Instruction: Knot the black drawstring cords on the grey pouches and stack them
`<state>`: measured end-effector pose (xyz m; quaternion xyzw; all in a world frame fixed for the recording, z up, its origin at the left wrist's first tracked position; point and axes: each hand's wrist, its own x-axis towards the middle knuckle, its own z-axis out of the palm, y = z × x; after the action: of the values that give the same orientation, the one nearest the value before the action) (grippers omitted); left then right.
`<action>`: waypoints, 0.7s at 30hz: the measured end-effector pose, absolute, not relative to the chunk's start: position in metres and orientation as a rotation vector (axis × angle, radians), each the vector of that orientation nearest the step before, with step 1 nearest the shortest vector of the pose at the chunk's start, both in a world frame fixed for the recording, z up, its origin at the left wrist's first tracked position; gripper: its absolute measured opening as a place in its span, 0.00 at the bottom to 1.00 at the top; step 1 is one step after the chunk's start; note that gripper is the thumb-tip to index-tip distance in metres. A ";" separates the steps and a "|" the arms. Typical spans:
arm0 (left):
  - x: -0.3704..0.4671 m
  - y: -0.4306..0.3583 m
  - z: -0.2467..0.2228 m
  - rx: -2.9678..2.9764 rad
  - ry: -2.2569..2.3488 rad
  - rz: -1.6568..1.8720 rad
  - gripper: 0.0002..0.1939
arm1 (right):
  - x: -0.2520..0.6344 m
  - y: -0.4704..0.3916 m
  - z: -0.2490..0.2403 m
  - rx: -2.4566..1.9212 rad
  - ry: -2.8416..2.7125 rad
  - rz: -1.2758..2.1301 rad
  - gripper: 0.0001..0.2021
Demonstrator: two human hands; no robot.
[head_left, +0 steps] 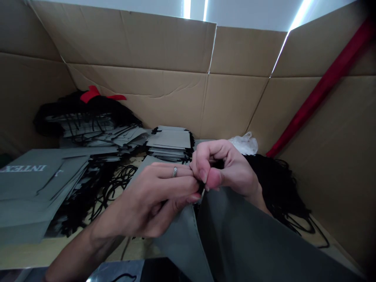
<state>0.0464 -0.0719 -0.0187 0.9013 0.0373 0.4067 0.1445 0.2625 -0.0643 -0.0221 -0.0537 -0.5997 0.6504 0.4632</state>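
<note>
Both hands meet over the top edge of a grey paper bag [243,235], whose panels spread toward the bottom right. My left hand [158,192], wearing a ring, is closed, with fingertips pinched on a small piece of black cord [201,188] by the bag's edge. Pressed against those fingertips, my right hand [232,166] pinches at the same spot with thumb and index finger. The fingers cover most of the cord, so how it passes through the bag is hidden.
Printed grey bags [26,188] with black cords lie at the left. Behind stand a heaped pile [88,121] and a neater stack [170,139]. A bundle of black cords [276,184] and clear plastic [245,144] lie right. Cardboard walls [141,82] enclose the table; a red strip [320,94] slants down one.
</note>
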 end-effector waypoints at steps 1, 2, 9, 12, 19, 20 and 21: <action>0.046 -0.072 -0.019 2.603 0.129 1.184 0.13 | 0.261 -0.064 -0.021 -0.139 -1.481 1.599 0.11; 0.046 -0.073 -0.018 2.614 0.156 1.194 0.13 | 0.260 -0.063 -0.020 -0.146 -1.488 1.596 0.13; 0.045 -0.074 -0.013 2.696 0.356 1.222 0.13 | 0.261 -0.064 -0.015 -0.209 -1.607 1.300 0.13; 0.044 -0.073 -0.015 2.749 0.395 1.274 0.13 | 0.263 -0.074 -0.009 -0.272 -1.641 1.168 0.14; 0.049 -0.073 -0.019 2.769 0.360 1.340 0.12 | 0.266 -0.076 -0.007 -0.296 -1.648 1.109 0.12; 0.050 -0.074 -0.019 2.761 0.343 1.342 0.13 | 0.266 -0.074 -0.010 -0.257 -1.650 1.127 0.11; 0.051 -0.075 -0.019 2.751 0.336 1.337 0.13 | 0.266 -0.071 -0.013 -0.222 -1.646 1.144 0.11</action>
<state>0.0505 -0.0749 -0.0194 0.8935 0.1091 0.4344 0.0324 0.2665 -0.0713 -0.0132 -0.0931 -0.6906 0.4797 0.5332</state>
